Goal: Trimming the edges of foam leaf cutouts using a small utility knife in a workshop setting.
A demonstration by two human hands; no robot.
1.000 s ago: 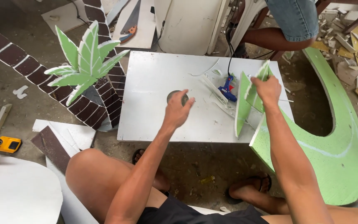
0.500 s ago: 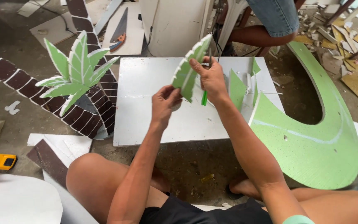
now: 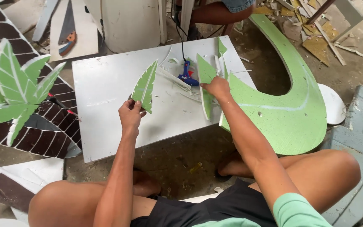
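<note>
My left hand (image 3: 130, 114) holds a green foam leaf (image 3: 145, 85) with a white midrib by its lower end, upright above the white board (image 3: 106, 105). My right hand (image 3: 217, 87) rests on another green leaf piece (image 3: 205, 77) that stands on edge at the board's right side. A blue glue gun (image 3: 187, 74) lies on the board between the two leaves, its cord running off the far edge.
A foam palm tree with green fronds (image 3: 13, 88) and a brown tiled trunk (image 3: 43, 134) lies at left. A large curved green foam shape (image 3: 293, 101) lies at right. Another person's legs (image 3: 215, 10) are at the far side. Foam scraps litter the floor.
The leaf passed from my right hand to my left, which now holds it alone, lower and further left. My right hand moved right onto another leaf piece by the glue gun.
</note>
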